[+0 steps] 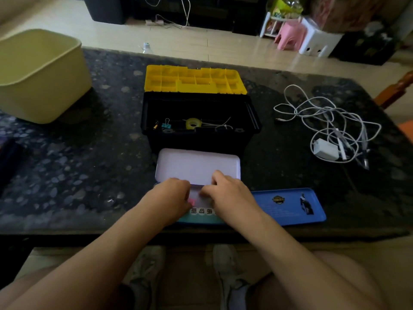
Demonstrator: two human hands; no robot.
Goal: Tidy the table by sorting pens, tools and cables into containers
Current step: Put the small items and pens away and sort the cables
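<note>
Pencil tin (197, 166): open, at 6 o'clock on the table (89, 164), just before the toolbox (199, 113). Judged light, stiff and easily dented; take it by the long edges. Left hand (171, 194) and right hand (229, 192) are close together with fingers curled inside it; whether they grip anything cannot be told. Cables (324, 121): 3 o'clock, limp, tangled.

- Worktop (89, 166): dark speckled stone, polished and glossy.
- Toolbox (196, 142): matt black plastic; its lid (194, 80) yellow plastic.
- Bin (40, 86): smooth, matt pale-yellow plastic.
- Case (196, 166): smooth pale lining, apparently painted metal.
- Cables (324, 117): smooth white plastic.
- Floor (223, 45): glossy tiles.
</note>
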